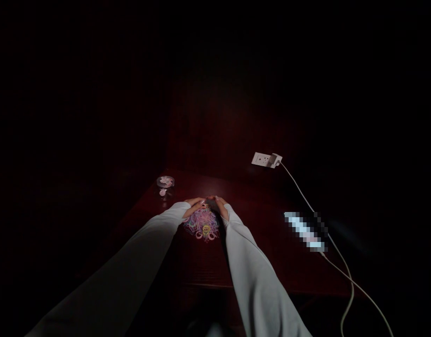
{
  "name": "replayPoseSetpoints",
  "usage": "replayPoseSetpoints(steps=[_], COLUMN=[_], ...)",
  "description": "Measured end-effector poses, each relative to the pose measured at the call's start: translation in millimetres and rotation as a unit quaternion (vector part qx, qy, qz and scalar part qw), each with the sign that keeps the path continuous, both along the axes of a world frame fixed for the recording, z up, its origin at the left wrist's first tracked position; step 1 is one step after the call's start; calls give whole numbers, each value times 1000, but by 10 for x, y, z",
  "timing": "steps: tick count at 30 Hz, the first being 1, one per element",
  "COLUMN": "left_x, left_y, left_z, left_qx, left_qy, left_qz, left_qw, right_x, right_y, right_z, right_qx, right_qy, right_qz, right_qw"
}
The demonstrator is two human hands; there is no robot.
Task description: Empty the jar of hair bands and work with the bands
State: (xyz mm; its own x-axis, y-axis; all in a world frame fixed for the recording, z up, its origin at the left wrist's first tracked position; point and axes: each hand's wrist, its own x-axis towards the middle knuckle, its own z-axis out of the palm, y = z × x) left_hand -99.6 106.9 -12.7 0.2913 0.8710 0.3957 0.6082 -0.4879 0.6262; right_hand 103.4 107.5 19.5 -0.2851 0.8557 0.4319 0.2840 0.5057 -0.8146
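Head cam: bands pile (201, 223) btwn L hand (194, 206) & R hand (220, 206), fingertips near, grip unclear.

Two hands (195, 206), one band pile (200, 222), one jar (165, 187), one outlet (260, 159), one charger (274, 160) show.

Looking out from the head right now, forward and down along the pale sleeves (257, 267), over the near edge of the dark red counter (271, 243). Sitting high and well back from the left hand (194, 206) and right hand (219, 205), catching both just below mid-view. Taking in a wide sweep, reaching beyond to the white socket (261, 159).
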Motion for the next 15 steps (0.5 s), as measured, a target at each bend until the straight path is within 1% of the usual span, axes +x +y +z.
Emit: replayPoseSetpoints(steps=[2,3,6,8,10,15], left_x=[-5,-8,-21,-27,-27,-20], left_y=[29,42,48,14,-45,-202], left_z=[-1,-1,19,66,143,349], left_qx=[-19,-29,-8,29,61,66], left_qy=[-11,-14,11,28,27,58], left_qz=[-10,-11,12,33,45,18], left_qw=[1000,999,1000,999,997,996], right_x=[160,226,314,283,215,110], right_y=[53,72,85,67,41,-30], right_z=[24,36,70,85,88,48], right_qx=[31,26,26,43,54,62], right_qy=[-40,-64,-112,-124,-139,-170], right_qz=[3,-5,-19,-18,-17,-2], right_qw=[999,998,993,991,989,984])
